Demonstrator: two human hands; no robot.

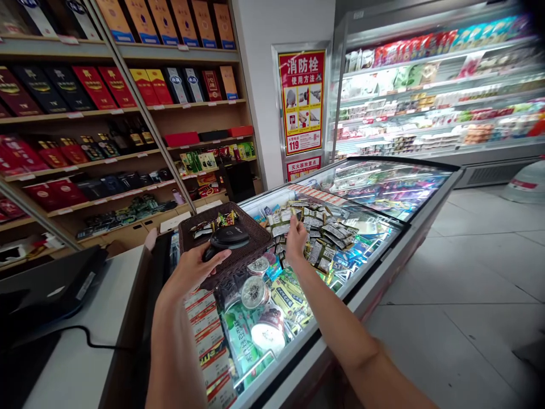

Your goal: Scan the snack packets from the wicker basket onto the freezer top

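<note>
My left hand [191, 268] is closed around the handle of a black barcode scanner [230, 237], held over a dark brown woven basket [251, 227]. Several small snack packets [225, 219] lie inside that basket, behind the scanner. My right hand [296, 238] pinches a pale, printed snack packet [279, 221] between thumb and fingers. Around and beyond it, a loose pile of similar packets [317, 224] spreads over the glass top of a chest freezer [366, 227]. Under the glass, ice cream tubs [254, 291] and wrapped ice pops [289, 295] show.
To the left stands a white counter [91, 335] with a black device [55, 284] and a cable. Shelves of boxed bottles [96, 88] rise behind. A lit open refrigerator [426, 102] fills the back right, with tiled floor [443, 272] in front. A red poster [301, 102] hangs between them.
</note>
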